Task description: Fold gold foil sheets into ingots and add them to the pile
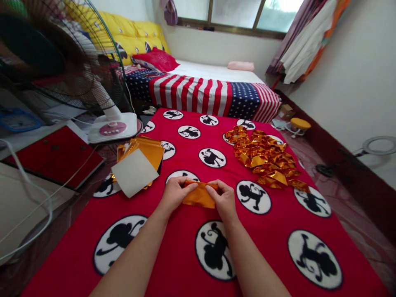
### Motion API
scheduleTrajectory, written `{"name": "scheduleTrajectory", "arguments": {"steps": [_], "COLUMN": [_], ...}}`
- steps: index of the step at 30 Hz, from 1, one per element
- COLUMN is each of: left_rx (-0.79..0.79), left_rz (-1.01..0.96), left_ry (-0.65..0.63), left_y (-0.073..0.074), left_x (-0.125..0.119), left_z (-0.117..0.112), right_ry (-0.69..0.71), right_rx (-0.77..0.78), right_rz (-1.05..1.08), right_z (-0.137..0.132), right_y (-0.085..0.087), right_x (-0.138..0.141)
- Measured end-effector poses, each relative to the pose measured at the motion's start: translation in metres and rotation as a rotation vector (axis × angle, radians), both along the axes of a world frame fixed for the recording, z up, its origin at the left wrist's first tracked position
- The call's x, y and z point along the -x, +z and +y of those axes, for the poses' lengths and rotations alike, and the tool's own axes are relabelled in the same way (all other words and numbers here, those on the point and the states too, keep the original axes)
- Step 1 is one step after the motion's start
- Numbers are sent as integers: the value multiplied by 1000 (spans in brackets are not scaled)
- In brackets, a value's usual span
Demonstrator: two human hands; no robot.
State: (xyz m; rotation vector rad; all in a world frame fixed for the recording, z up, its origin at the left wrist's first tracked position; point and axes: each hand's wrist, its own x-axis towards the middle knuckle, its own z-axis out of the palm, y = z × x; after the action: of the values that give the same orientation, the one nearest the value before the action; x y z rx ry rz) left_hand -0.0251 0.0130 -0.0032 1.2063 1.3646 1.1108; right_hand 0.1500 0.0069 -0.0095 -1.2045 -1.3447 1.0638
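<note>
A folded piece of gold foil paper point(199, 196) lies on the red blanket with monkey prints point(185, 251), between my two hands. My left hand point(175, 194) pinches its upper left edge with closed fingers. On the upper right edge my right hand point(223, 199) pinches the same way. A stack of flat gold sheets point(140, 159), the top one turned white side up, lies to the left. To the right sits a heap of folded gold paper pieces point(266, 156).
A standing fan point(111, 126) is at the left by a red flat case point(57, 154) and loose white cables. A bed with a stars-and-stripes cover point(213, 93) stands behind. A ring light point(379, 145) lies on the floor at right.
</note>
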Motion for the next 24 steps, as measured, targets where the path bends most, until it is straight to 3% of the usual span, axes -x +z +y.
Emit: {"name": "scheduleTrajectory", "arguments": {"steps": [8, 24], "left_rx": [4, 3], "left_rz": [-39, -21], "left_ry": [41, 25], "left_y": [6, 3], "left_x": [0, 1], "left_z": [-1, -1], "right_ry": [-11, -68], "right_rx": [41, -18], "right_rz": [133, 98], "right_z": [2, 1], "right_y": [-3, 1], "right_x": [-2, -1]}}
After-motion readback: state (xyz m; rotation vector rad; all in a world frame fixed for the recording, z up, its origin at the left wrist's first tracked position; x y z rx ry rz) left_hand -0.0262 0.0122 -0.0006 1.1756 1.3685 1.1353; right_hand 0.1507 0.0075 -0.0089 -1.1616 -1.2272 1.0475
